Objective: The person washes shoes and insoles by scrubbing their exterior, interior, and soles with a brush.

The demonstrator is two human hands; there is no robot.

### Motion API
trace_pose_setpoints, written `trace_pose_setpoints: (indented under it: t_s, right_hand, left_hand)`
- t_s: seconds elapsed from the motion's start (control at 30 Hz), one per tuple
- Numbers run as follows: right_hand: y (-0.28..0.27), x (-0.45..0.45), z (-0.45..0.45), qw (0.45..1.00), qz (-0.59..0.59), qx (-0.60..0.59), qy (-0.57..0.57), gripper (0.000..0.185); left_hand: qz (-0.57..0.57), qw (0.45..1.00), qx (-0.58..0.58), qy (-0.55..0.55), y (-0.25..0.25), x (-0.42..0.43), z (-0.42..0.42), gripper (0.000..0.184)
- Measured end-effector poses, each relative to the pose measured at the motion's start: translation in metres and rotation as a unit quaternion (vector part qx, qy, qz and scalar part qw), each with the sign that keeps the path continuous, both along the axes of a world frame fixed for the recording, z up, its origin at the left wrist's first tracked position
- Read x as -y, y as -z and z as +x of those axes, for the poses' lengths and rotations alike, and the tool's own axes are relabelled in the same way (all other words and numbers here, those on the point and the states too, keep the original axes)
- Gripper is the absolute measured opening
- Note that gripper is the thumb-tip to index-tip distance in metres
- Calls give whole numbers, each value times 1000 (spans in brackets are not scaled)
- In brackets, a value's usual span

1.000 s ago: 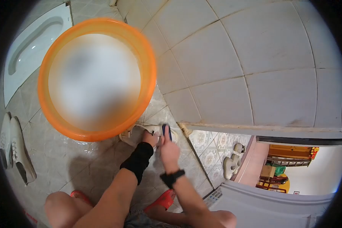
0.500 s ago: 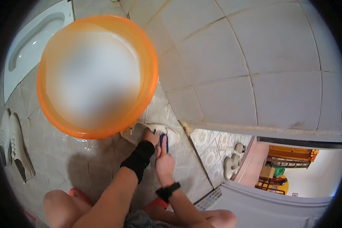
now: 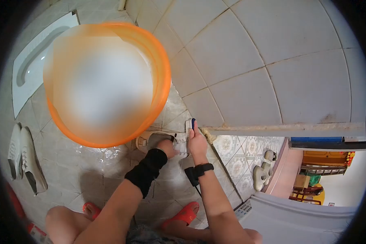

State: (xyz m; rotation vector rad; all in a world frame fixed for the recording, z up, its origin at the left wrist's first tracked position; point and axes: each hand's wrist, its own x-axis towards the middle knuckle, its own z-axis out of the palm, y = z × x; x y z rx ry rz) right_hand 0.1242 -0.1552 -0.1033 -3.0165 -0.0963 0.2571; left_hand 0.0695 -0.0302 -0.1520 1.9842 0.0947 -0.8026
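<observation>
A white and grey shoe point(image 3: 141, 142) rests on the wet floor just below the basin. My left hand point(image 3: 166, 148), with a black band on its wrist, is closed on the shoe around its opening; some fingers are hidden. My right hand point(image 3: 197, 145) grips a scrub brush point(image 3: 190, 125) with a dark blue back and pale bristles. The brush is held up beside the shoe's right end, apart from it, bristles facing left.
A large orange basin point(image 3: 164, 87), its inside blurred, stands ahead on the left. Beyond it lies a squat toilet point(image 3: 26, 69). A pair of white shoes point(image 3: 32, 162) sits at far left. A tiled wall point(image 3: 232, 61) rises on the right, near a doorway with more shoes point(image 3: 261, 177).
My right hand has moved up and to the right with the brush, away from the shoe. My left hand stays at the shoe. The whole view has shifted slightly.
</observation>
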Motion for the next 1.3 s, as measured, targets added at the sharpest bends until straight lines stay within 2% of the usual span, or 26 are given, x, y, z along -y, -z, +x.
trace_pose_setpoints:
  t_s: [0.07, 0.13, 0.17, 0.2, 0.23, 0.3, 0.37, 0.4, 0.43, 0.47, 0.5, 0.57, 0.67, 0.73, 0.8, 0.83, 0.9, 0.97, 1.0, 1.07, 1.1, 1.13, 1.2, 1.23, 1.27, 1.3]
  right_hand:
    - [-4, 0, 0, 1000, 8, 7, -10, 45]
    - [-16, -7, -14, 997, 60, 54, -3, 46]
    - [-22, -14, -29, 997, 68, 26, 37, 45]
    - [-30, -25, -50, 994, 75, -4, 77, 44]
    - [-29, -30, -76, 996, 62, -4, 62, 45]
    - [-19, -36, -116, 987, 112, 17, 115, 46]
    - [-19, -26, -88, 989, 100, -1, 106, 46]
    - [-17, -20, -73, 991, 89, -19, 100, 46]
    - [-11, -16, -63, 990, 90, -23, 105, 46]
    - [-5, -13, -51, 994, 63, -11, 84, 46]
    - [-3, -9, -47, 997, 33, 1, 64, 46]
    - [-13, -12, -64, 998, 21, -2, 65, 47]
    - [-20, -17, -110, 991, 70, -42, 106, 44]
    - [-16, -19, -126, 982, 87, -49, 160, 43]
    - [-6, -15, -84, 982, 88, -27, 166, 44]
    - [-2, -15, -66, 981, 86, -3, 171, 44]
    - [-9, -19, -75, 982, 98, -1, 159, 46]
    - [-11, -17, -114, 975, 153, 2, 162, 45]
    - [-29, -26, -131, 969, 119, -106, 189, 45]
    - [-12, -23, -122, 973, 119, -58, 189, 46]
    - [3, -20, -111, 974, 125, -9, 190, 48]
    - [21, -10, -77, 959, 177, 74, 207, 48]
    - [9, -20, -48, 968, 151, 46, 196, 48]
    - [0, -24, -44, 976, 119, 22, 182, 48]
    - [-3, -27, -54, 977, 114, 25, 181, 49]
    - [-2, -26, -77, 977, 114, 27, 180, 49]
  left_hand:
    - [50, 999, 14, 7, 6, 5, -2, 65]
    - [-127, 971, -101, -176, 15, 7, -11, 51]
    - [-127, 971, -102, -173, 25, 14, -11, 51]
    - [-75, 990, -28, -114, 41, 24, -9, 42]
    - [-23, 997, 48, -52, 55, 33, -5, 33]
    - [-70, 994, -57, -66, 103, 57, -3, 27]
    - [-108, 962, -8, -250, 177, 100, -7, 27]
    - [-107, 963, -11, -245, 164, 99, -9, 27]
    - [-248, 878, -63, -405, 129, 91, -12, 28]
    - [-374, 744, -109, -543, 94, 79, -12, 33]
    - [-374, 745, -112, -541, 56, 64, -15, 33]
    - [-308, 795, -186, -488, -3, 37, -9, 35]
    - [-337, 788, -227, -463, 53, 54, -12, 36]
    - [-317, 799, -229, -456, 58, 60, -12, 35]
    - [-282, 816, -215, -456, 47, 51, -12, 35]
    - [-278, 849, -164, -419, 39, 42, -13, 45]
    - [-278, 875, -112, -381, 48, 47, -14, 56]
    - [-345, 765, -169, -517, 97, 74, -13, 40]
    - [-349, 763, -169, -518, 93, 73, -12, 40]
    - [-291, 835, -124, -451, 75, 61, -14, 46]
    - [-289, 834, -122, -453, 50, 48, -12, 46]
    - [-279, 834, -173, -443, 13, 34, -12, 48]
    - [-265, 834, -222, -430, -3, 22, -11, 50]
    - [-290, 812, -243, -444, -1, 20, -10, 53]
    - [-316, 786, -264, -461, 0, 19, -7, 56]
    - [-318, 786, -262, -461, 8, 26, -7, 56]
